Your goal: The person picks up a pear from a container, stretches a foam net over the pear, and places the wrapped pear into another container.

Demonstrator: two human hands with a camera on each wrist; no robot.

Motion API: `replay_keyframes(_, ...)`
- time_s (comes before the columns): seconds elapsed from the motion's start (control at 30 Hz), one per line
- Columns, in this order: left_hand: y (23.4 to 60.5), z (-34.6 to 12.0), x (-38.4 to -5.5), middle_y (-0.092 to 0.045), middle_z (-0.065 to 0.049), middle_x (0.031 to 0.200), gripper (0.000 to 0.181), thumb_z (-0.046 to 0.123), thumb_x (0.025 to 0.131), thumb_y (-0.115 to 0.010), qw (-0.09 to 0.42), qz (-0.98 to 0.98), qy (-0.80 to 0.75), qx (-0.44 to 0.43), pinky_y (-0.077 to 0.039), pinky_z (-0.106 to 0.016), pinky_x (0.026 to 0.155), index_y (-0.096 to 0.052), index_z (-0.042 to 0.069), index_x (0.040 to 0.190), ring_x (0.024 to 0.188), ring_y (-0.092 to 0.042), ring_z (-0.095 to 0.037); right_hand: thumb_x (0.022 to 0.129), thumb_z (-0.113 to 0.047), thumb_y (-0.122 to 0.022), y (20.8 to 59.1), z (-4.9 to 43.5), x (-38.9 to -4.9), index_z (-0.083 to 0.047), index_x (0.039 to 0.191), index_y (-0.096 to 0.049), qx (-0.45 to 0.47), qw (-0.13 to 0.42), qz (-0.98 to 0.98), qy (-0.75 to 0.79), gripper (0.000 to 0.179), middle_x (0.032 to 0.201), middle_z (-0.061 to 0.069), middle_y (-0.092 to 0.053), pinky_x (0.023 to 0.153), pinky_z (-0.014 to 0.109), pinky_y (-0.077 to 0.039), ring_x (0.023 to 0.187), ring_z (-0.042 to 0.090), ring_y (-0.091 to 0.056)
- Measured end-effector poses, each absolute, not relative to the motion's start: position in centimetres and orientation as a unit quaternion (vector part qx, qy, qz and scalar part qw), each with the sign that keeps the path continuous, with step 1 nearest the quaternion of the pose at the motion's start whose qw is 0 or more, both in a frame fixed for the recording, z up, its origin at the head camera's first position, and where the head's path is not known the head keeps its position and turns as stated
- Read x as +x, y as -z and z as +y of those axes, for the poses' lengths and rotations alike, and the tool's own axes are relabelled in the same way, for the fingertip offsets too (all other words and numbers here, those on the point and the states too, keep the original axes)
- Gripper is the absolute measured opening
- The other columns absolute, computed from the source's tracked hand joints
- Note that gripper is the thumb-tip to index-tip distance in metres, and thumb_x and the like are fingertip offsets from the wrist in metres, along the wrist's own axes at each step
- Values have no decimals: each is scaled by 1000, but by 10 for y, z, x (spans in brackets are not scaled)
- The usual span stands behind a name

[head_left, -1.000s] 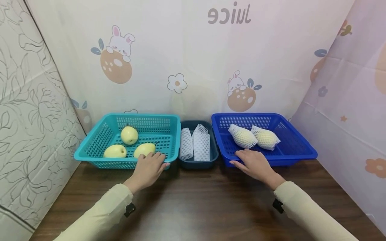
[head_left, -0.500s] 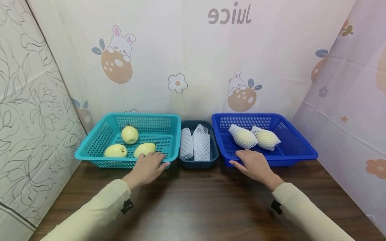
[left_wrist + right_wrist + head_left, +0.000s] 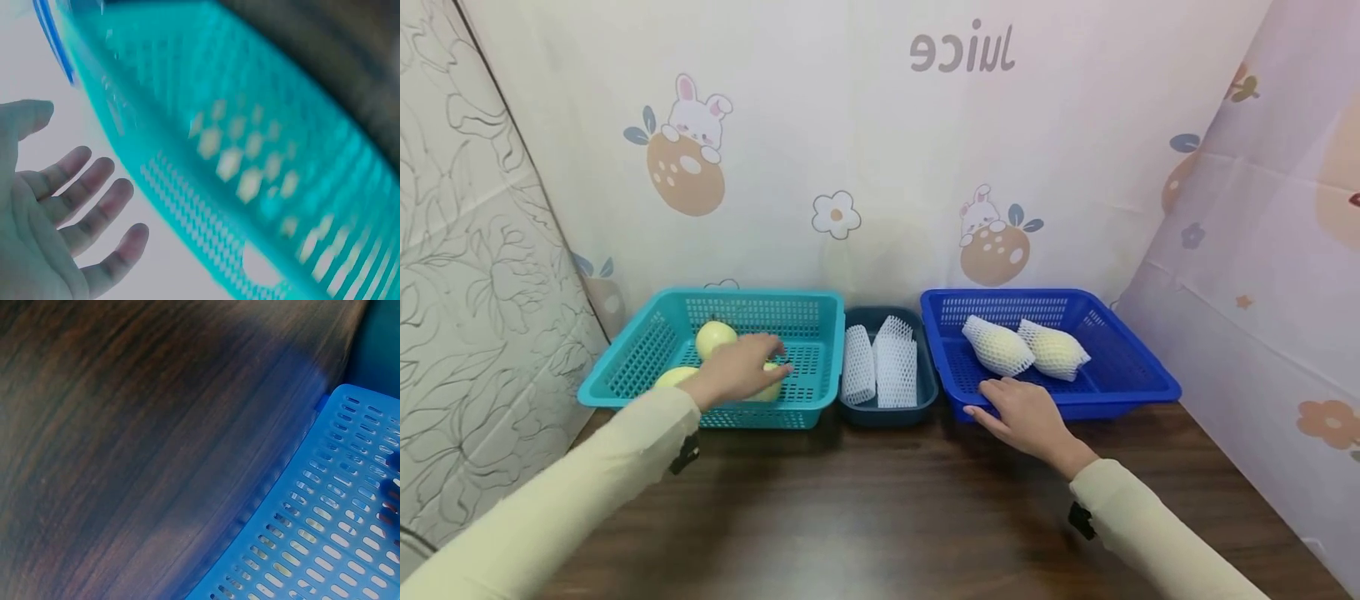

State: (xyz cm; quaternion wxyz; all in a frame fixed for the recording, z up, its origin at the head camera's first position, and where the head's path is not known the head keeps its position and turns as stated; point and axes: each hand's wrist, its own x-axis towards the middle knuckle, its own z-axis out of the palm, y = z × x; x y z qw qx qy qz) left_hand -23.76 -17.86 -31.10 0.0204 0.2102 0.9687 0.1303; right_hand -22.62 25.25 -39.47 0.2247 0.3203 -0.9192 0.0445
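Observation:
My left hand (image 3: 737, 367) is over the front of the teal basket (image 3: 829, 350), with relaxed fingers above a yellow pear (image 3: 769, 390) that it partly hides. Whether it touches that pear cannot be told. Beside it in the basket are a second pear (image 3: 715, 337) and a third pear (image 3: 674, 377). The left wrist view has the loosely spread fingers (image 3: 94, 212) holding nothing. My right hand (image 3: 1028, 419) rests on the front rim of the blue basket (image 3: 1120, 367), fingers over the edge and thumb outside. Two pears in white foam nets, a left one (image 3: 997, 346) and a right one (image 3: 1054, 350), lie inside.
Between the baskets stands a small dark blue basin (image 3: 928, 375) with several white foam net sleeves (image 3: 897, 371). All three containers stand on a dark wooden table (image 3: 880, 500), against a printed curtain (image 3: 880, 150). Walls close in the left and right sides.
My left hand has left the teal basket's front rim and moved up and leftward over the pears. My right hand stays on the blue basket's rim. The head view has shifted slightly.

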Motion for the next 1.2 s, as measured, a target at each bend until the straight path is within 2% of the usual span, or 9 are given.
replay_keyframes(0.17,298,-193,-262,-60,-17,119,47,37,92,-60,33,975,-102,195,-47,-53,82,-57,1,122,105,-58,-34,88,-43,-63,400,251,-225,-16,83,-56,322,230,-917,-47,28,67,-7,-45,53,27,-38,59,12,-43)
replay_keyframes(0.3,308,-198,-277,-58,-18,122,54,39,89,-64,64,975,-91,192,-46,-53,83,-55,1,125,107,-56,-35,89,-43,-62,402,251,-224,-16,84,-57,319,221,-921,-45,29,67,-6,-46,54,27,-39,60,12,-44)
replay_keyframes(0.43,324,-198,-286,-54,-23,126,67,43,83,-70,115,970,-83,196,-46,-51,85,-51,-3,128,111,-53,-38,89,-43,-62,403,249,-224,-14,87,-60,319,217,-922,-46,29,70,-5,-52,56,29,-43,61,12,-47)
replay_keyframes(0.63,335,-198,-296,-35,-30,141,90,40,78,-76,206,961,-81,166,-38,-55,95,-34,-8,141,127,-36,-46,90,-44,-60,402,245,-225,-14,90,-62,325,218,-919,-51,30,73,-3,-57,57,29,-46,63,13,-49)
replay_keyframes(0.8,341,-201,-303,-28,-32,145,97,41,77,-77,259,952,-70,146,-36,-55,97,-27,-9,143,130,-30,-47,89,-43,-61,401,245,-226,-13,91,-63,321,217,-920,-49,30,74,-2,-58,59,30,-47,64,13,-50)
replay_keyframes(0.87,344,-203,-305,-27,-32,145,99,41,76,-77,271,950,-64,140,-37,-56,97,-26,-9,144,130,-31,-47,89,-44,-61,401,245,-227,-14,91,-63,320,218,-921,-46,30,74,-2,-58,59,30,-47,64,13,-50)
replay_keyframes(1.07,355,-202,-306,-43,-27,130,89,34,78,-75,283,946,-71,137,-42,-53,89,-29,-7,142,115,-46,-40,88,-43,-63,401,249,-227,-14,91,-63,316,229,-920,-42,30,75,-1,-60,59,31,-49,64,14,-52)
replay_keyframes(1.2,363,-198,-306,-42,-28,132,85,29,83,-72,287,942,-88,148,-42,-54,89,-25,-8,144,117,-45,-41,88,-43,-62,400,251,-226,-13,90,-63,316,230,-920,-42,30,74,-1,-59,59,31,-48,63,14,-51)
